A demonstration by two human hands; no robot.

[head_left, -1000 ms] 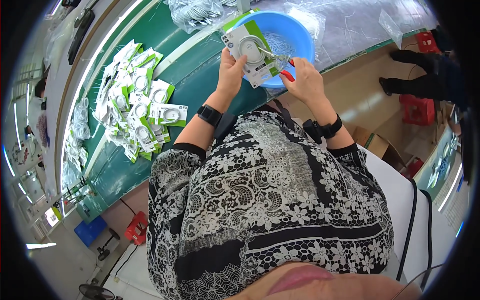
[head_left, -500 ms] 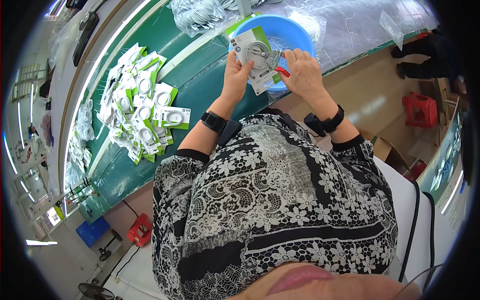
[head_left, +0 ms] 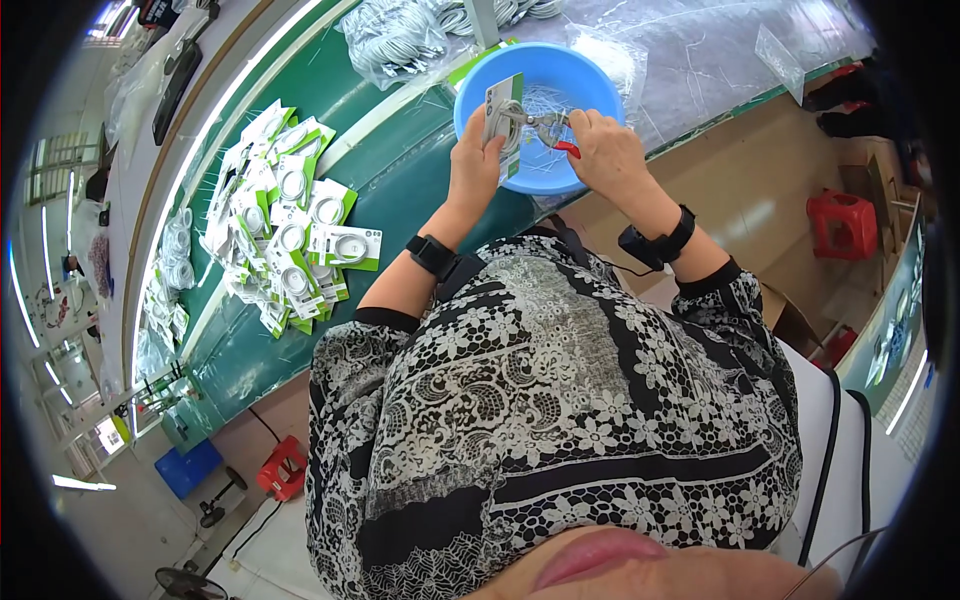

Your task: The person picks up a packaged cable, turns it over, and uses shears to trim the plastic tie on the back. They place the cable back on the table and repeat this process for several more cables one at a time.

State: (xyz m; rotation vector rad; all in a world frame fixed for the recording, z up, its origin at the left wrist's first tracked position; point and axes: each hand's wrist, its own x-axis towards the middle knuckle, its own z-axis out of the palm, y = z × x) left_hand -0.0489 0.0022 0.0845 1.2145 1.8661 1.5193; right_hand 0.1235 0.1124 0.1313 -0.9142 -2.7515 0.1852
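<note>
Pinched in my left hand (head_left: 474, 168) is a white and green cable card (head_left: 497, 112) with a coiled grey-white cable fixed to it, turned nearly edge-on. My right hand (head_left: 608, 152) grips red-handled cutting pliers (head_left: 546, 128), their metal jaws against the coil. Both hands are over the near part of a blue basin (head_left: 590, 70), in which many thin white strips (head_left: 545, 100) lie. Whether the jaws are closed on anything at the card is too small to tell.
Left of my arm, many carded cables (head_left: 290, 236) lie in a loose pile on the green table (head_left: 400, 190). Bagged cable coils (head_left: 395, 40) lie beyond, near the basin. Red stools (head_left: 840, 222) stand on the floor at the right.
The card has turned from facing up to nearly edge-on. The pliers have stayed at the coil, and both hands have shifted slightly.
</note>
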